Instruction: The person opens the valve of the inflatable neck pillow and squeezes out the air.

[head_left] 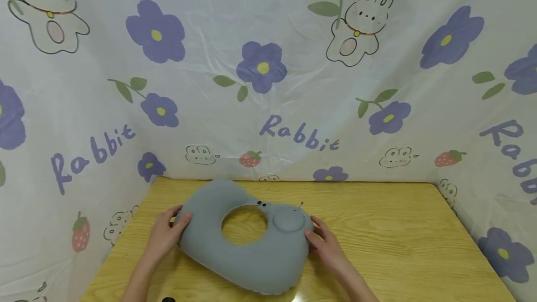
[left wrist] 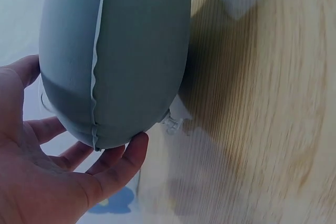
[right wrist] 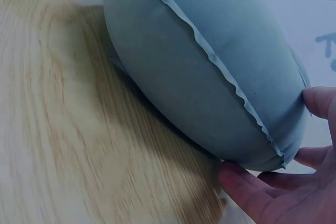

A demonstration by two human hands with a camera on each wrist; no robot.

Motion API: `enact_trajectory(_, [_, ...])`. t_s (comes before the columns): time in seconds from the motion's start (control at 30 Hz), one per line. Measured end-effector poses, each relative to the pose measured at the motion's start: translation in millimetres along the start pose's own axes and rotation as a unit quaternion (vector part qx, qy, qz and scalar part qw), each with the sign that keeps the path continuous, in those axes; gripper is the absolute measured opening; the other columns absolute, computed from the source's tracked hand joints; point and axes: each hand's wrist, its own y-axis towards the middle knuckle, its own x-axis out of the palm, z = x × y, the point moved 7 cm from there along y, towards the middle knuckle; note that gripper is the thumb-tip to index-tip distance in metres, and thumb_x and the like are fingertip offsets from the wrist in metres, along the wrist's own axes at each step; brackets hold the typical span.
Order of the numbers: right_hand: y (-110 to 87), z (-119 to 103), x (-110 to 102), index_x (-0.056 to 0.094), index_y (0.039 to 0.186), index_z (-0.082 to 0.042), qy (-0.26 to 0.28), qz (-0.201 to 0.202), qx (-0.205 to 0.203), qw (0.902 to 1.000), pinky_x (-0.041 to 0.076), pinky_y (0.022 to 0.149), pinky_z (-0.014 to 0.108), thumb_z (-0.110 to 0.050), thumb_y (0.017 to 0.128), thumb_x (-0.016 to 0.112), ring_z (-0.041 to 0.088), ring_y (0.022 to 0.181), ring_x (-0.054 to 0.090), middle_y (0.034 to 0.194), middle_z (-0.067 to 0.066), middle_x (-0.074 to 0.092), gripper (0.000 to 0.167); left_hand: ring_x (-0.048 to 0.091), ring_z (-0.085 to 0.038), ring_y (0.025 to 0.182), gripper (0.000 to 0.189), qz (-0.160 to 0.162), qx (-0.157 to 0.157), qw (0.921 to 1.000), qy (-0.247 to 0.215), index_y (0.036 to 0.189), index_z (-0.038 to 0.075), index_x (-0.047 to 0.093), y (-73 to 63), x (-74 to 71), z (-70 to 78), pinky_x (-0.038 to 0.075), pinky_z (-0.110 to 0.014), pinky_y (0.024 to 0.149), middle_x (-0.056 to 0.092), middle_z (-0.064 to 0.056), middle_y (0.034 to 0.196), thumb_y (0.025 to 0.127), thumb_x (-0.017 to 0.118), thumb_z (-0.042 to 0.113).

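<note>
A grey inflated neck pillow (head_left: 243, 264) lies across the front middle of the table, slanted, its round opening in the centre. My left hand (head_left: 164, 231) grips its left end, with the thumb on top and the fingers curled underneath. At the other end my right hand (head_left: 328, 244) holds the pillow between thumb and fingers, close to a round raised patch (head_left: 289, 219). Two small black dots (head_left: 259, 202) sit by the gap in the ring. A clear valve (left wrist: 170, 123) sticks out from the pillow's underside in the left wrist view. A wavy seam (right wrist: 210, 56) runs along its edge.
Wood-grain table (head_left: 402, 236) extends to the right of the pillow. A white curtain (head_left: 293, 101) with flowers and rabbits hangs behind and along both sides. One small dark object (head_left: 168, 299) is cut off at the bottom edge.
</note>
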Motion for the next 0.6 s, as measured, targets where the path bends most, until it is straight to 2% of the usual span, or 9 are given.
enact_trajectory(0.3, [-3.8,3,-29,0.034,0.155,0.007,-0.002,0.032,0.022,0.9992,0.057,0.089,0.049,-0.014,0.107,0.054,0.038,0.109,0.066,0.146,0.040,0.043,0.057,0.057,-0.041,0.115,0.072,-0.024,-0.003,0.9997,-0.001,0.153,-0.004,0.040,-3.4,17.6,17.6,0.055,-0.046,0.083,0.042,-0.031,0.143,0.106,0.053,0.049])
enact_trajectory(0.43, [-5.1,4,-40,0.035,0.154,0.009,-0.010,0.046,0.023,0.9986,0.057,0.089,0.050,-0.014,0.107,0.054,0.040,0.109,0.066,0.145,0.041,0.043,0.056,0.058,-0.038,0.113,0.072,-0.032,-0.004,0.9995,-0.003,0.153,-0.001,0.042,-3.5,24.7,22.1,0.055,-0.041,0.082,0.043,-0.028,0.142,0.105,0.055,0.050])
enact_trajectory(0.6, [-6.9,4,-53,0.035,0.154,0.009,-0.012,0.057,0.025,0.9980,0.058,0.087,0.047,-0.015,0.107,0.054,0.040,0.108,0.067,0.145,0.041,0.043,0.056,0.061,-0.035,0.108,0.073,-0.043,0.002,0.9991,-0.001,0.151,-0.003,0.044,-5.0,32.8,29.4,0.056,-0.042,0.081,0.045,-0.029,0.139,0.104,0.057,0.050])
